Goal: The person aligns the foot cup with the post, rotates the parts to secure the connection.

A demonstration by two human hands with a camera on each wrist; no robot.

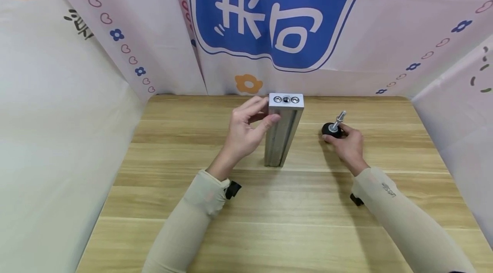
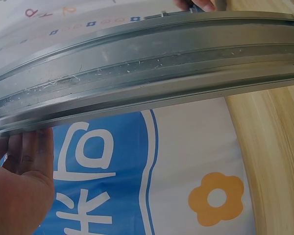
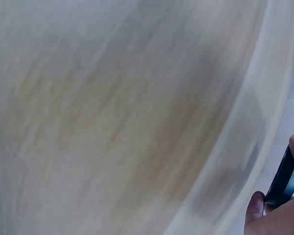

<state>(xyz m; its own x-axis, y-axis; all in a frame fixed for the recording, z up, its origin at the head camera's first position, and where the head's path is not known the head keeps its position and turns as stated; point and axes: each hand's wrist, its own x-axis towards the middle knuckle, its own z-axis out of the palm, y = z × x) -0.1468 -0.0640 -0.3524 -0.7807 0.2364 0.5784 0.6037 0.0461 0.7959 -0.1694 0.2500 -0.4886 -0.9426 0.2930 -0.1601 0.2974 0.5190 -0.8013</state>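
Note:
An aluminium profile [image 1: 278,140] stands upright on the wooden table. Its top end plate [image 1: 286,106] carries two screws, with a hole between them. My left hand [image 1: 246,129] holds the profile near its top, thumb across the front and fingers at the left side. Lengthwise grooves with small shavings show on the profile [image 2: 152,66] in the left wrist view. To the right, my right hand [image 1: 349,144] pinches a levelling foot [image 1: 330,131] by its round black base, its threaded metal stud pointing up. In the right wrist view the black base [image 3: 284,178] sits between thumb and fingers.
The wooden table [image 1: 246,230] ends at a printed cloth backdrop [image 1: 346,80] behind the profile. White cloth walls [image 1: 50,136] close in both sides. A black strap piece [image 1: 233,189] shows at my left cuff.

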